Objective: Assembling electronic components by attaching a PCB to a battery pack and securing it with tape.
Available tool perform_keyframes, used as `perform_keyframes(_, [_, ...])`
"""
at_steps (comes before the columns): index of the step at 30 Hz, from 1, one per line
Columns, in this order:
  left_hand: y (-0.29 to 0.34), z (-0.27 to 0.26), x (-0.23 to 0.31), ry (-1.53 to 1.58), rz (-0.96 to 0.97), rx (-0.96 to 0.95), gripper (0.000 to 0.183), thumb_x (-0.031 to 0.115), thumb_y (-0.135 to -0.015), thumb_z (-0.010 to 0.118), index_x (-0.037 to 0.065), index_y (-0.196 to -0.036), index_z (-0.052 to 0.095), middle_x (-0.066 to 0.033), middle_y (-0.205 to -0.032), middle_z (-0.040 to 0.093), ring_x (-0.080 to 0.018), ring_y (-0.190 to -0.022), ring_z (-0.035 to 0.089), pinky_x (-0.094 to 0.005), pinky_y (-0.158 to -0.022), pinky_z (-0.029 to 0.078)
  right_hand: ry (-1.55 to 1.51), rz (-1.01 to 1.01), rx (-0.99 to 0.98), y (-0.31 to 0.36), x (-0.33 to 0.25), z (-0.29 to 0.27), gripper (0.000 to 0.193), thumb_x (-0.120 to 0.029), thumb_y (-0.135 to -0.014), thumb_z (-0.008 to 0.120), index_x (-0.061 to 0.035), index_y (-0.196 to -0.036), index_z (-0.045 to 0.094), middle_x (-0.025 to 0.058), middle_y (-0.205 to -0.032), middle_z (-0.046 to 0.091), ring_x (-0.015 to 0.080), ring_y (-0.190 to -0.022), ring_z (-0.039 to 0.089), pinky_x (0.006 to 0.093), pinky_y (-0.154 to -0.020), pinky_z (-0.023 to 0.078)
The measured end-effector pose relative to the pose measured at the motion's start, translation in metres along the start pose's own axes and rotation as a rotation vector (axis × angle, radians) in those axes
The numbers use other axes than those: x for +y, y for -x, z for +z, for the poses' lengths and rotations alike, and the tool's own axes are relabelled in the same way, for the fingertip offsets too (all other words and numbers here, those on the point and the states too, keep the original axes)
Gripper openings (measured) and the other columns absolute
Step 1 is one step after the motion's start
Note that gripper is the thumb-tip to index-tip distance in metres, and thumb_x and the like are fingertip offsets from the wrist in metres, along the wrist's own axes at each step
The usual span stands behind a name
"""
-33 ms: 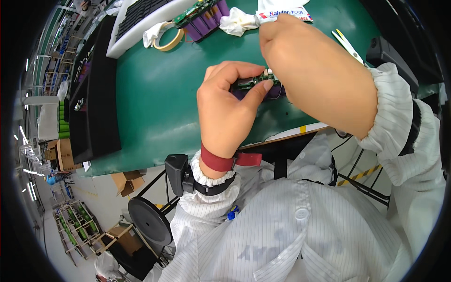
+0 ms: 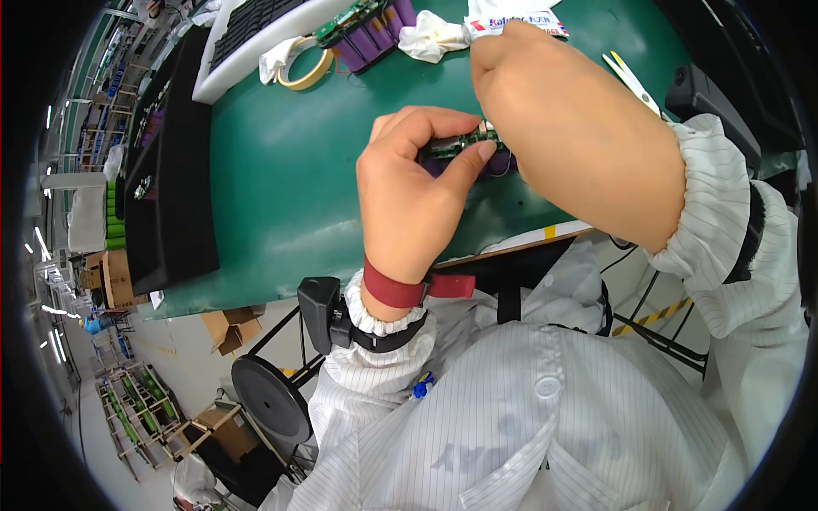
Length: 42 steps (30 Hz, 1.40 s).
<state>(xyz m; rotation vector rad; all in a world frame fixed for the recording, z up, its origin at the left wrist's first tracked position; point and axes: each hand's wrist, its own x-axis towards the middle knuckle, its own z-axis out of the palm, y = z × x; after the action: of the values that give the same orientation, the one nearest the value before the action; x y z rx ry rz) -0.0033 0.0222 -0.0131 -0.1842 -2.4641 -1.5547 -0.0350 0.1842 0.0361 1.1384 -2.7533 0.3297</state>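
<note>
A small battery pack, with a green circuit board on top and purple cells below, is on the green table close to its near edge. My left hand pinches the board's left part between thumb and forefinger. My right hand is bent in above the pack's right end, covering it. Its fingers curl away behind the back of the hand, so whatever they hold is hidden. A thin wire loops at the pack's near side.
Along the far side are a tape roll, a larger purple battery pack, crumpled white cloth and a white printed carton. Scissors lie right of my right forearm. A black bin borders the left.
My left hand and the board have shifted very slightly away from me. My right hand keeps nearly the same place.
</note>
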Motion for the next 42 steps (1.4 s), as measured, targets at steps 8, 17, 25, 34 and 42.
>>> perform_keyframes(8, [0.0,-0.001,-0.005,0.053,-0.008,0.003,0.018,0.006,-0.071,0.078,0.002,-0.087,0.073,-0.01,-0.087,0.07,-0.0239,-0.082,0.06,-0.032,-0.074,0.048,-0.064,-0.099,-0.054,-0.008,0.01,-0.018,0.016,-0.015,-0.068,0.071,-0.0002,-0.066,0.066,0.0182,-0.072,0.062,0.0357,-0.078,0.063,0.0402,-0.07,0.05])
perform_keyframes(17, [-0.003,-0.001,-0.001,0.137,-0.099,-0.056,0.02,0.006,-0.077,0.079,-0.001,-0.094,0.073,-0.0035,-0.082,0.069,-0.0081,-0.069,0.058,-0.0221,-0.064,0.045,-0.014,-0.298,-0.03,-0.021,0.031,0.003,0.02,-0.019,-0.067,0.074,-0.0003,-0.071,0.07,0.0193,-0.068,0.063,0.0364,-0.063,0.062,0.0439,-0.059,0.049])
perform_keyframes(25, [-0.015,-0.008,-0.009,0.151,-0.093,-0.09,0.022,0.006,-0.08,0.079,-0.003,-0.098,0.07,0.0005,-0.078,0.066,-0.0035,-0.066,0.054,-0.0175,-0.058,0.04,-0.03,-0.188,-0.173,-0.041,0.023,-0.01,0.02,-0.019,-0.067,0.074,-0.0001,-0.072,0.07,0.0196,-0.068,0.063,0.0365,-0.064,0.062,0.044,-0.059,0.049])
perform_keyframes(34, [-0.026,-0.006,-0.01,0.149,-0.061,-0.13,0.025,0.01,-0.078,0.081,-0.003,-0.097,0.07,-0.0022,-0.077,0.067,-0.0068,-0.064,0.056,-0.0198,-0.059,0.042,-0.03,-0.147,-0.15,-0.02,0.022,-0.015,0.021,-0.019,-0.067,0.074,0.0001,-0.072,0.07,0.0198,-0.068,0.063,0.0365,-0.064,0.062,0.044,-0.06,0.049])
perform_keyframes(42, [-0.024,-0.008,-0.01,0.156,-0.077,-0.111,0.025,0.008,-0.079,0.08,-0.003,-0.099,0.07,-0.0033,-0.079,0.067,-0.0071,-0.064,0.056,-0.0205,-0.06,0.042,-0.06,-0.141,-0.162,-0.017,0.018,-0.011,0.021,-0.02,-0.067,0.074,0.0004,-0.073,0.07,0.0201,-0.069,0.064,0.0366,-0.064,0.062,0.0441,-0.06,0.049])
